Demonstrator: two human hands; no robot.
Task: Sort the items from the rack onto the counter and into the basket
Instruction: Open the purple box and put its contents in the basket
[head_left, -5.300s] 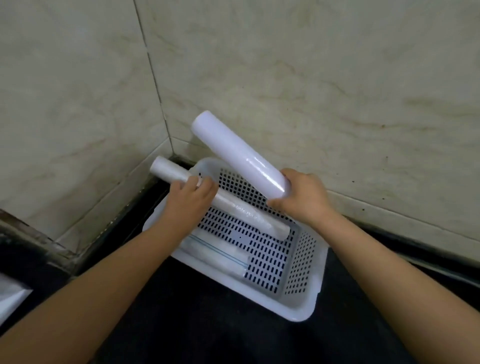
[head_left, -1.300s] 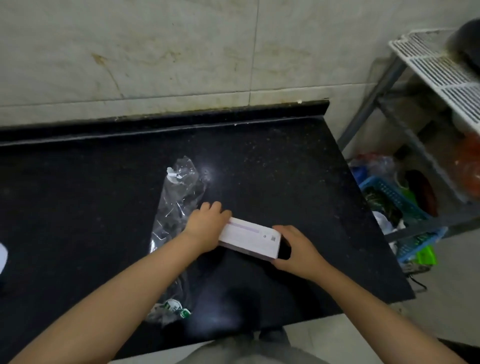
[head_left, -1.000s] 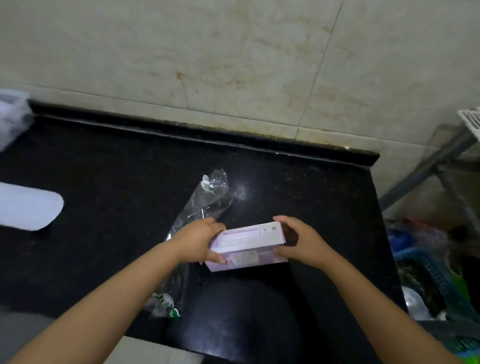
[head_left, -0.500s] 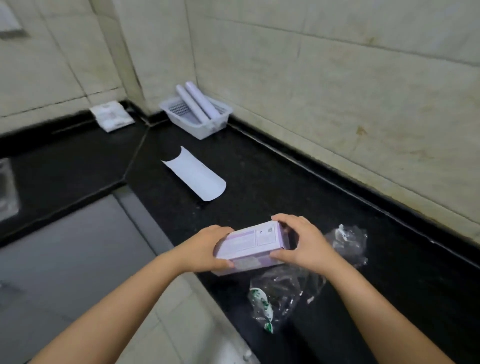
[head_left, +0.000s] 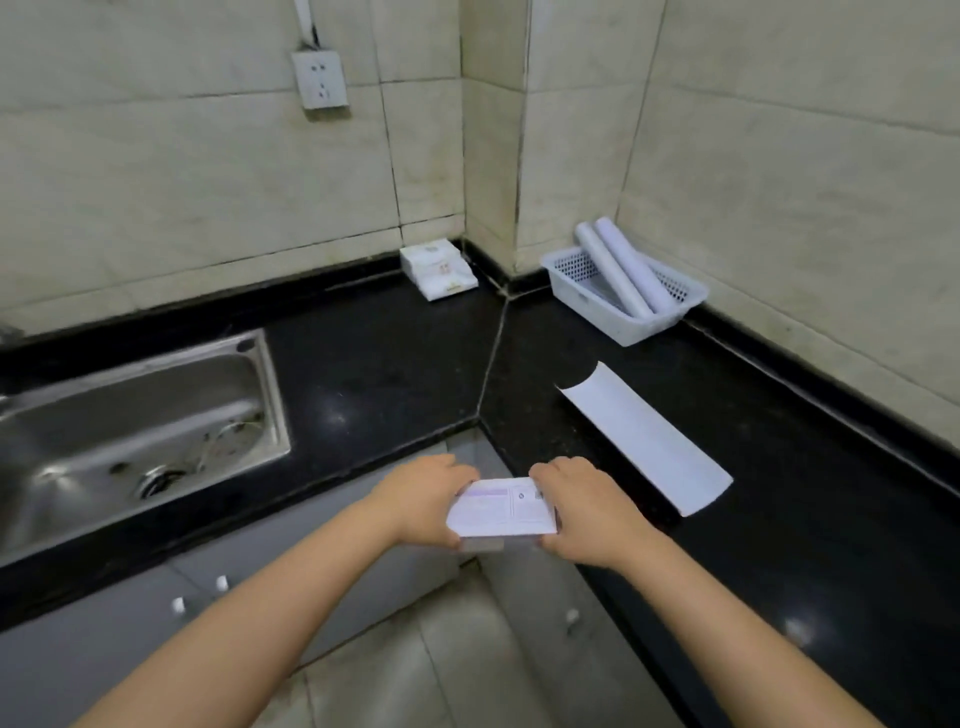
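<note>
A small white and lilac box (head_left: 503, 509) is held in the air in front of the counter's inner corner. My left hand (head_left: 423, 499) grips its left end and my right hand (head_left: 582, 512) grips its right end. A white slotted basket (head_left: 605, 306) stands on the black counter (head_left: 395, 364) by the far wall corner, with two white rolls (head_left: 626, 273) lying slanted in it. A stack of white tissue packs (head_left: 439, 267) sits against the back wall to the left of the corner.
A curved white sheet (head_left: 644, 436) lies on the counter right of my hands. A steel sink (head_left: 130, 415) is set into the counter on the left. A wall socket (head_left: 319, 78) hangs above. Grey cabinet doors (head_left: 197, 597) and tiled floor lie below.
I lifted the box from the counter beside a clear plastic bag, carried it leftwards, and my view turned to the sink corner. The bag is out of view now.
</note>
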